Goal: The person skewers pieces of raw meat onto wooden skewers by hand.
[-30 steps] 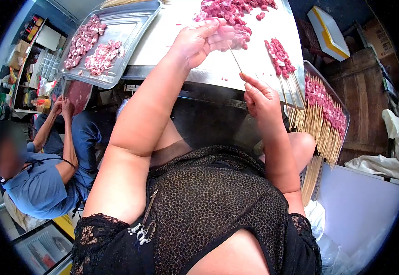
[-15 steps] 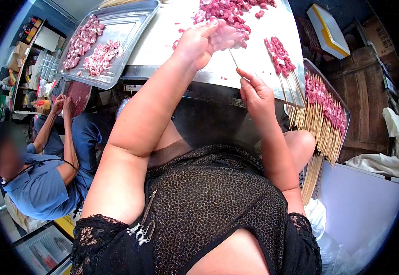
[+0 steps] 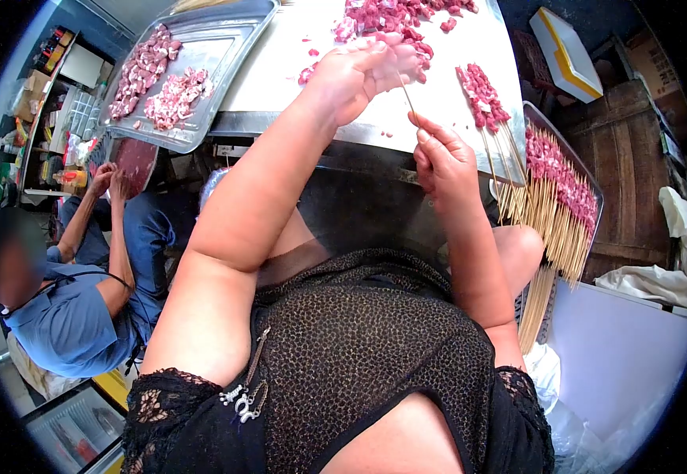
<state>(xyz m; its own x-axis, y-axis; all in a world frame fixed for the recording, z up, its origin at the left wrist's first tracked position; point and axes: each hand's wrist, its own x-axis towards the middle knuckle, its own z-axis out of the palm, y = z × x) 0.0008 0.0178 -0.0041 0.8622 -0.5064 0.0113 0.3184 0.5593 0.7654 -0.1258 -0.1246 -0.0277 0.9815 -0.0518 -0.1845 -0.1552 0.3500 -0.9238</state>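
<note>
My left hand [image 3: 353, 77] is over the near edge of a heap of raw meat pieces [image 3: 395, 20], its palm turned up and its pale, slightly blurred fingers stretched out. Whether a piece of meat lies against those fingers is hard to make out. Between thumb and fingers, my right hand [image 3: 446, 156] pinches a thin wooden skewer [image 3: 408, 96]. The skewer slants up and left, and its upper end meets the left fingers. To the right, several loaded meat skewers [image 3: 483, 99] lie at the edge of the white tabletop [image 3: 280, 79].
A metal tray [image 3: 229, 51] with two piles of meat stands at the left. Beside my right arm, another tray [image 3: 598, 193] holds many loaded skewers. At the left sits a co-worker [image 3: 75, 316] with both hands together over a reddish board [image 3: 138, 162].
My right hand and the skewer have shifted very slightly to the right. The left hand has moved a little at the meat heap, and its fingers have changed position slightly.
</note>
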